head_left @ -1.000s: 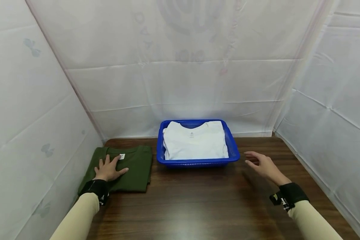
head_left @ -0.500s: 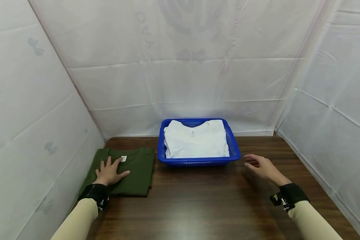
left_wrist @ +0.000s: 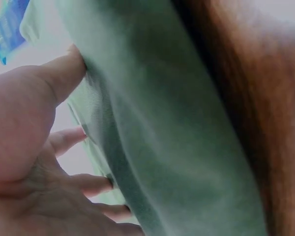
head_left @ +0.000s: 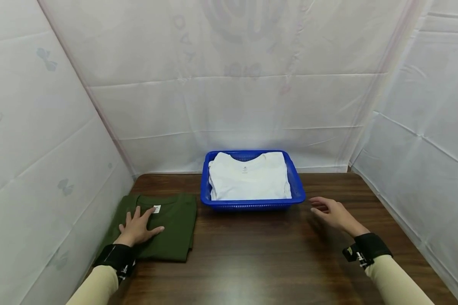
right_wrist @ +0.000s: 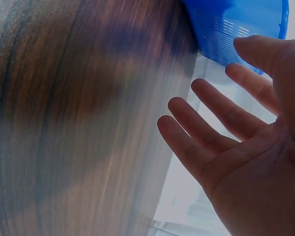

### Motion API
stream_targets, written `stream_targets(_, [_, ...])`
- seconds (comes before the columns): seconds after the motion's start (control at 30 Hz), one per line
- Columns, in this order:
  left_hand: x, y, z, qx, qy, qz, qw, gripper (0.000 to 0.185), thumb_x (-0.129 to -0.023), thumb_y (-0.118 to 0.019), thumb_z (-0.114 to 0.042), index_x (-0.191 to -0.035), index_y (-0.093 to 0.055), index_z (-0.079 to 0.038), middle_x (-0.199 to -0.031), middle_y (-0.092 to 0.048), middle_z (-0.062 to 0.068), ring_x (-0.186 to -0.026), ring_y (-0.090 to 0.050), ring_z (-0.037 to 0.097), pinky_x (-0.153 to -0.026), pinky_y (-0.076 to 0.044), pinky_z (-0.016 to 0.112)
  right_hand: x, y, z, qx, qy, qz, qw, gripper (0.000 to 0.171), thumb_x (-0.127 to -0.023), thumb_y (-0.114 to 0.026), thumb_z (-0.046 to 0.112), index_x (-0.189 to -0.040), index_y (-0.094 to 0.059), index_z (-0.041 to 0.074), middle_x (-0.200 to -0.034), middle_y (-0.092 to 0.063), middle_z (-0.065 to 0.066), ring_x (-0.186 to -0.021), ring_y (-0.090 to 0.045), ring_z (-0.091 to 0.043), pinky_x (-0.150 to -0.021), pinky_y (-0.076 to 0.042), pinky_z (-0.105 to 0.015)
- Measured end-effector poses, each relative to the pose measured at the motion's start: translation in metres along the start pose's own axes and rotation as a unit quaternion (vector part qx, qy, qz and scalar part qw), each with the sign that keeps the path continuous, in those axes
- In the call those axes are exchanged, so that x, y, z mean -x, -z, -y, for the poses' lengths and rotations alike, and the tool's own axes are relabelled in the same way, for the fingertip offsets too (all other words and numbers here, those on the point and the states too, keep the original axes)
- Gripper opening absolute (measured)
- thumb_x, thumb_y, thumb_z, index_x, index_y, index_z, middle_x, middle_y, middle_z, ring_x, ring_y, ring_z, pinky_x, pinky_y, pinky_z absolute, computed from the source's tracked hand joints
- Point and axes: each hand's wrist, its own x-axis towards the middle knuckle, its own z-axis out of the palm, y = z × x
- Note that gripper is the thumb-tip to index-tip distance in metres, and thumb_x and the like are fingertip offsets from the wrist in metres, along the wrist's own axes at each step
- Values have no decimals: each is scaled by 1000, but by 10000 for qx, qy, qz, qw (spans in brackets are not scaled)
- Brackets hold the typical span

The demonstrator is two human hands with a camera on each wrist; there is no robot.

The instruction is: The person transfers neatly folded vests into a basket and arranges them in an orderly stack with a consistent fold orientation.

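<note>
A folded dark green T-shirt (head_left: 171, 237) with a white neck label lies at the left of the table. My left hand (head_left: 137, 228) rests on it with spread fingers; in the left wrist view the fingertips touch the green cloth (left_wrist: 162, 128). At the back middle stands a blue plastic basket (head_left: 252, 204) that holds folded white T-shirts (head_left: 252, 182), stacked with the neckline to the back. To the right of the basket hovers my right hand (head_left: 336, 215), its fingers loosely bent and holding nothing. The right wrist view has the basket's side (right_wrist: 221, 34) beyond the fingertips.
The brown wooden table (head_left: 244, 262) ends at white sheets behind and on both sides. The back sheet (head_left: 233, 110) hangs right behind the basket. The left sheet (head_left: 61, 212) runs close beside the green T-shirt and left arm.
The green T-shirt has slid toward the front edge under my left hand, and that hand has come nearer with it. The right hand and the basket stay nearly where they were.
</note>
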Motion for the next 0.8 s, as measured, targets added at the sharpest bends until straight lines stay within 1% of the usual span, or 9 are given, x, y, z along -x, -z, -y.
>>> stream_targets(0.23, [14,-3,-4,-45,46,-15,10000,85,-94,-71,-51,-155,-36,-2,-156,-7,48,-137,-4,75,-96,-16,91,-1,0,0,-2,27,33,10000,39,-104,-63,19,-136,-60,-4,-126,-68,-24,-113,-67,-40,-90,-57,-53])
stream_targets(0.47, [24,-9,-3,8,42,17,10000,86,-93,-71,-52,-155,-35,-3,-157,-7,47,-137,-3,76,-95,-15,92,-3,3,3,-35,122,-19,9999,38,-104,-63,16,-136,-60,-5,-127,-66,-27,-114,-66,-42,-91,-56,-55])
stream_targets(0.8, [33,-12,-4,28,11,76,10000,88,-93,-71,-54,-156,-35,-4,-157,-7,47,-136,-3,76,-95,-15,92,-4,0,0,-63,-96,170,9998,40,-105,-62,19,-137,-59,-4,-129,-66,-25,-115,-66,-41,-91,-56,-55])
